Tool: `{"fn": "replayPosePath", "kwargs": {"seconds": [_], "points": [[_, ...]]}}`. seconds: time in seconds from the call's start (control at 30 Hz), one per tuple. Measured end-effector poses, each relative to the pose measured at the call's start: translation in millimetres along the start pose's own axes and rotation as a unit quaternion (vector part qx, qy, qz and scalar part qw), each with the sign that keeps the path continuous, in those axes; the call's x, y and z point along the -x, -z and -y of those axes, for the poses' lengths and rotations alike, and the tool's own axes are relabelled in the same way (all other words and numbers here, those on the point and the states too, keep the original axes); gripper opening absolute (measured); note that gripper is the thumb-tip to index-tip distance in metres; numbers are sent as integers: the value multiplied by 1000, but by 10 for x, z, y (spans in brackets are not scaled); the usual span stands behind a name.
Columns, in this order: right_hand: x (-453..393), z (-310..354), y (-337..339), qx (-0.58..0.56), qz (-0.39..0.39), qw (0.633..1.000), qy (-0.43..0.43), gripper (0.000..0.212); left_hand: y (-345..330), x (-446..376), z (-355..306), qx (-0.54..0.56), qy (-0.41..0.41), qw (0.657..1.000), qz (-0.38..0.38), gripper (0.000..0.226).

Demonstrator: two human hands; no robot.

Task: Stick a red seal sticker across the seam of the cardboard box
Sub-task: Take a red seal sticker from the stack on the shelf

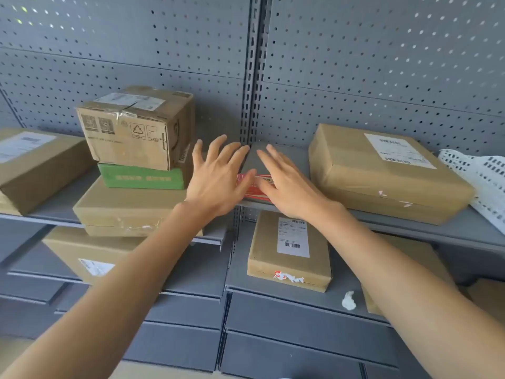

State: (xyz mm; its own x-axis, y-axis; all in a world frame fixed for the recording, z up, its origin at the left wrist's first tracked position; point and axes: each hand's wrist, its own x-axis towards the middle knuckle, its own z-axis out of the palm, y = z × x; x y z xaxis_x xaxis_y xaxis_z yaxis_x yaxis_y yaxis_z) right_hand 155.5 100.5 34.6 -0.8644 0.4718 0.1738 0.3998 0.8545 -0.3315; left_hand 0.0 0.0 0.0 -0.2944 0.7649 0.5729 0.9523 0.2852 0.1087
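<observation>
A red sheet of seal stickers (255,191) lies flat on the grey shelf, near its front edge, between my two hands. My left hand (218,176) hovers at its left end, fingers spread, thumb over the red edge. My right hand (287,184) lies over its right end, fingers extended, thumb touching the sheet. Neither hand has closed on it. A flat cardboard box (382,173) with a white label sits to the right on the same shelf. Another labelled cardboard box (289,250) with torn red sticker remains lies on the shelf below.
Left on the shelf stands a stack: a taped brown box (136,127) on a green box (142,177) on a flat carton (128,209). A further box (35,165) sits far left. White perforated backing paper (481,181) lies far right. Grey pegboard (355,64) closes the back.
</observation>
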Motion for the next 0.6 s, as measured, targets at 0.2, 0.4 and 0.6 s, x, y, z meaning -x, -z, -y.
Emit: {"fn": "replayPosePath", "kwargs": {"seconds": [0.2, 0.4, 0.6], "points": [[4, -69, -148, 50, 72, 995, -47, 60, -76, 102, -33, -11, -23, 999, 36, 54], [11, -145, -185, 41, 50, 997, -35, 47, -90, 129, -34, -14, -46, 998, 44, 45], [29, -229, -178, 10, 36, 999, 0, 56, -88, 159, -9, 6, -62, 997, 37, 48]]}}
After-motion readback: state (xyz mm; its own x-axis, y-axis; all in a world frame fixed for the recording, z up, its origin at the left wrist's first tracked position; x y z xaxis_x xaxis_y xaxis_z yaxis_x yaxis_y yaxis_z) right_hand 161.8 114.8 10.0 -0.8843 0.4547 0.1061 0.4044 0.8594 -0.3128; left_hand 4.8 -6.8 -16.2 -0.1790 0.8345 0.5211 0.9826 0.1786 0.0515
